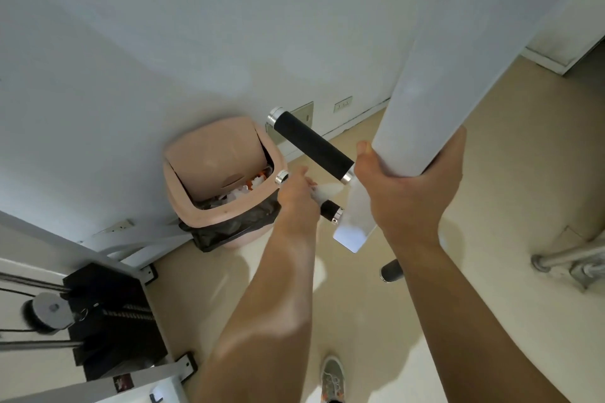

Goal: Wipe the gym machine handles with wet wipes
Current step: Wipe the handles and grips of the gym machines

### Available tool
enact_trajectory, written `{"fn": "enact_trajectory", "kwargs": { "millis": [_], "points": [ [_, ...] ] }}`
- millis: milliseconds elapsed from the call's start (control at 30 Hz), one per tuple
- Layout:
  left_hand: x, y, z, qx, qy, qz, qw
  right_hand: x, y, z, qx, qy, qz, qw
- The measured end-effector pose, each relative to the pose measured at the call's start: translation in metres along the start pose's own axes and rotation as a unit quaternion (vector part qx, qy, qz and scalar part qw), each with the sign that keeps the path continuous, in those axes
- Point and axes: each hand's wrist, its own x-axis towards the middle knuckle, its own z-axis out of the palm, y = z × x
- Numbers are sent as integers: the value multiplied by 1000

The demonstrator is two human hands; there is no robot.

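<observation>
A thick white machine arm (pixel 435 52) slants down through the middle of the head view, and my right hand (pixel 406 186) grips its lower end. Two black foam handles with chrome end caps stick out to the left from it. The upper handle (pixel 312 145) is bare. My left hand (pixel 296 196) is wrapped round the lower handle (pixel 330 211), pressing a white wet wipe (pixel 322 193) against its foam. Only that handle's right end and its left chrome cap (pixel 282 177) show past my fingers.
A pink swing-lid waste bin (pixel 219 180) with a black liner stands against the wall just left of the handles, with used wipes inside. A weight stack (pixel 111 314) with pulley and cables sits at lower left. A chrome floor foot (pixel 556 260) lies at right. My shoe (pixel 332 376) is below.
</observation>
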Motion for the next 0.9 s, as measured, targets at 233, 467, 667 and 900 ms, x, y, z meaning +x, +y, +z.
{"fn": "enact_trajectory", "kwargs": {
  "millis": [233, 467, 667, 900],
  "points": [
    [19, -18, -38, -298, -331, 22, 895, -8, -3, 0, 1, -15, 12, 1000],
    [12, 13, -25, -41, -6, 44, 998, -10, -5, 1, -10, -4, 11, 1000],
    [2, -1, -20, 9, -11, 83, 996, -13, -4, 5, 9, 5, 9, 1000],
    [-7, -34, -42, -236, -235, -13, 943, -16, -3, 6, 23, 3, -3, 1000]
  ]
}}
